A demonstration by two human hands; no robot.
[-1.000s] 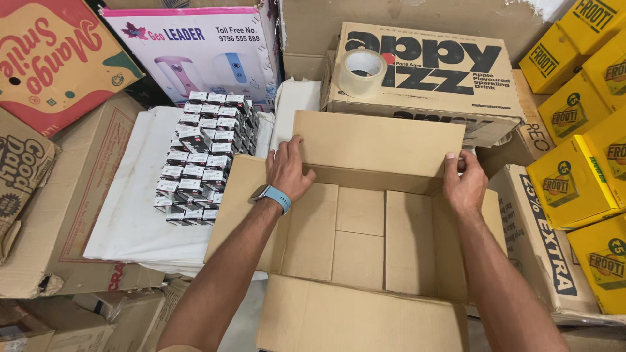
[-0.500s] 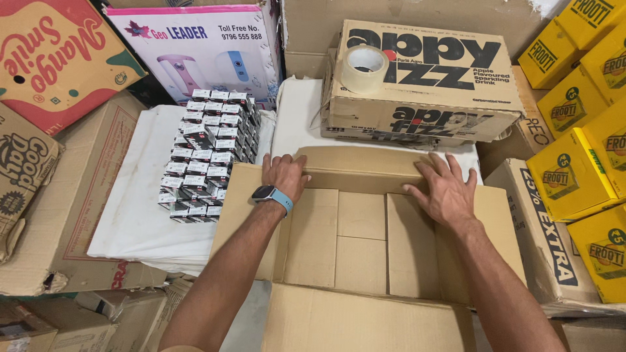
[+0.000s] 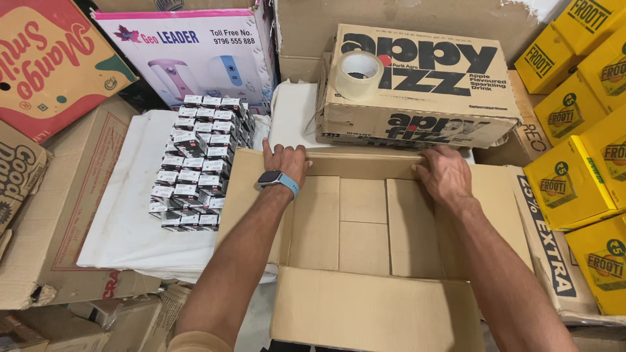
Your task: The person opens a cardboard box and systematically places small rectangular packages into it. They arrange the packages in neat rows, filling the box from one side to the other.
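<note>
An open brown cardboard box [image 3: 365,228] lies in front of me with its flaps spread outward. My left hand [image 3: 285,160], wearing a wristwatch with a blue strap, presses flat on the far flap at its left end. At the flap's right end my right hand [image 3: 445,175] presses down with its fingers curled over the fold. The far flap [image 3: 365,163] is folded back and down. Neither hand holds a loose object.
A stack of several small black-and-white boxes [image 3: 199,173] sits on white sheets [image 3: 124,215] to the left. Behind the open box stands a printed carton [image 3: 424,98] with a tape roll [image 3: 358,73] on top. Yellow cartons [image 3: 574,176] pile up at the right; other cartons [image 3: 45,65] at the left.
The far flap stood upright a second ago; both hands have pushed it away and down flat. Both hands moved forward with it.
</note>
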